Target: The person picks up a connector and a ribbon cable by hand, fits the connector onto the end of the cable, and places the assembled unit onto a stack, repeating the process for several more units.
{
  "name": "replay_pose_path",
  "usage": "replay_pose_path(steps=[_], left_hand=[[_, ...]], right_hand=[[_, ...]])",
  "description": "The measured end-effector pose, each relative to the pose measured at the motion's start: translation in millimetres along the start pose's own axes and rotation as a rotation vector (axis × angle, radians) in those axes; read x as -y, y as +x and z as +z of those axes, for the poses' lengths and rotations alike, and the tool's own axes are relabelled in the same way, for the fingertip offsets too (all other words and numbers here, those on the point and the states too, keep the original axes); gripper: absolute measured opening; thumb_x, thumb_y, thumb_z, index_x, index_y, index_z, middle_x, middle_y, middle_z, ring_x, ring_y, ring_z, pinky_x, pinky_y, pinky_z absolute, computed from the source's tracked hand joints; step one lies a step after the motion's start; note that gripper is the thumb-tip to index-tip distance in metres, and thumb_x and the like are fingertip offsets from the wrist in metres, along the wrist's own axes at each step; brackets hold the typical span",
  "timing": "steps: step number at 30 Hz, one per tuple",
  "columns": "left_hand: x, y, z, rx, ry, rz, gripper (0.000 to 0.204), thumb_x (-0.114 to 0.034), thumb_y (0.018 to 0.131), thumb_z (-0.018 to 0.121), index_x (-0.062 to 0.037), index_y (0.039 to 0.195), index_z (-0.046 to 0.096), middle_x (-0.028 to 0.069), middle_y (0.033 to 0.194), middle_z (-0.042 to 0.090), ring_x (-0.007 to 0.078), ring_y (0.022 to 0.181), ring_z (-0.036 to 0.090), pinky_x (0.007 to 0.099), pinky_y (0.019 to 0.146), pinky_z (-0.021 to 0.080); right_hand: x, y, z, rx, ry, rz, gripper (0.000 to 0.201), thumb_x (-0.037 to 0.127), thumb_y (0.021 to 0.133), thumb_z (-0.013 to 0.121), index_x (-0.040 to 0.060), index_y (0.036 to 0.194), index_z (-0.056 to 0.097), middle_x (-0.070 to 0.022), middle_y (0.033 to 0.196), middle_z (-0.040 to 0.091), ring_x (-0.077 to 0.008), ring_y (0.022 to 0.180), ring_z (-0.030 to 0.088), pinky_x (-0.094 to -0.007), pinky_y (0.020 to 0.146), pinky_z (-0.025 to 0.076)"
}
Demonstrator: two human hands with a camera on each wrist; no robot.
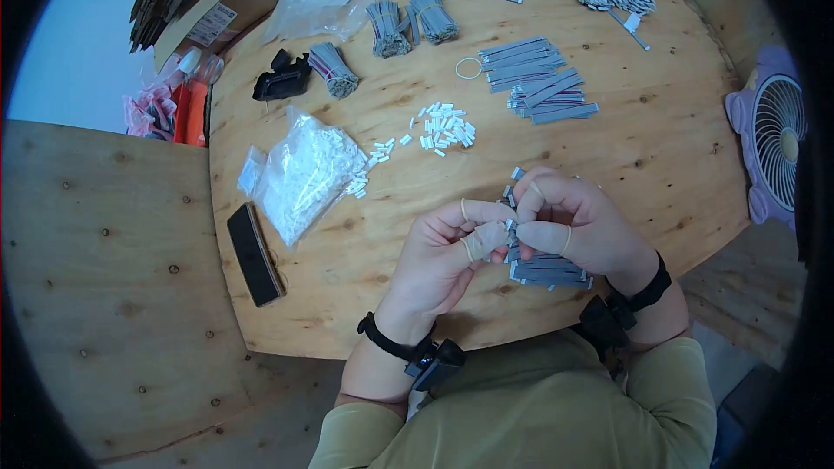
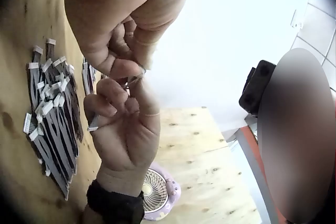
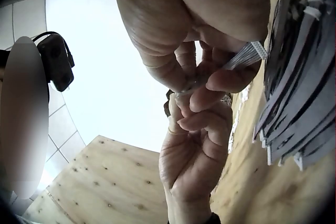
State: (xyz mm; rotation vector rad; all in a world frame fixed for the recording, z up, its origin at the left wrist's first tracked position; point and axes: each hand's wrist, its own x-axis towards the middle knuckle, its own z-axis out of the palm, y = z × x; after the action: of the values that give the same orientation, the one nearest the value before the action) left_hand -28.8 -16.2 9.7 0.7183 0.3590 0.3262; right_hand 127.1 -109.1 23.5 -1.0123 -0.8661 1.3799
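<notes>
Fingertip to fingertip over the table's near side, my left hand (image 1: 434, 260) and right hand (image 1: 599, 226) work on one short grey ribbon cable (image 3: 242, 60). The right hand grips the cable, and a white connector (image 3: 258, 50) sticks out past its fingers in the right wrist view. My left thumb and finger pinch the cable's other end, where a small tip (image 2: 135, 78) shows; the fingers hide most of it. Pale finger cots cover several fingertips. Just below the hands lies a pile of grey ribbon cables (image 1: 549, 272) with white connectors.
Loose white connectors (image 1: 447, 128) lie beyond the hands, beside a clear bag (image 1: 308, 174) full of them. More flat cables (image 1: 530, 74) and tied bundles (image 1: 433, 16) sit farther back. A phone (image 1: 255, 254) is at the left edge, a purple fan (image 1: 769, 139) at the right.
</notes>
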Motion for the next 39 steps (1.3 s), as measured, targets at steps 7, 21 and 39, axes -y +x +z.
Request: replay_pose_path(steps=[7, 21, 39], left_hand=[[-1, 0, 3, 0.011, 0.017, 0.002, 0.019, -0.009, 0.080, 0.056, 0.0000, 0.097, 0.056, 0.0080, 0.086, 0.059, 0.0112, 0.074, 0.054, 0.0209, 0.064, 0.044], [-4, 2, 10, -0.022, 0.011, 0.069, 0.020, -0.004, 0.077, 0.058, 0.0038, 0.095, 0.056, 0.0107, 0.079, 0.060, 0.0128, 0.068, 0.058, 0.0214, 0.062, 0.048], [-1, 1, 3, -0.003, 0.049, 0.064, 0.018, -0.007, 0.081, 0.055, 0.0008, 0.096, 0.056, 0.0094, 0.086, 0.059, 0.0141, 0.076, 0.057, 0.0222, 0.065, 0.044]], right_hand=[[-2, 0, -3, 0.018, -0.004, 0.012, 0.003, 0.001, 0.077, 0.053, 0.0016, 0.076, 0.050, -0.0045, 0.088, 0.040, -0.0089, 0.068, 0.054, -0.0220, 0.065, 0.043], [-2, 0, 0, -0.045, -0.021, 0.007, 0.006, 0.002, 0.080, 0.051, 0.0013, 0.074, 0.049, -0.0012, 0.074, 0.047, -0.0078, 0.065, 0.052, -0.0208, 0.060, 0.043], [-3, 0, 2, -0.054, -0.052, -0.079, 0.005, -0.001, 0.078, 0.051, 0.0005, 0.075, 0.049, -0.0023, 0.081, 0.043, -0.0078, 0.067, 0.051, -0.0209, 0.061, 0.044]])
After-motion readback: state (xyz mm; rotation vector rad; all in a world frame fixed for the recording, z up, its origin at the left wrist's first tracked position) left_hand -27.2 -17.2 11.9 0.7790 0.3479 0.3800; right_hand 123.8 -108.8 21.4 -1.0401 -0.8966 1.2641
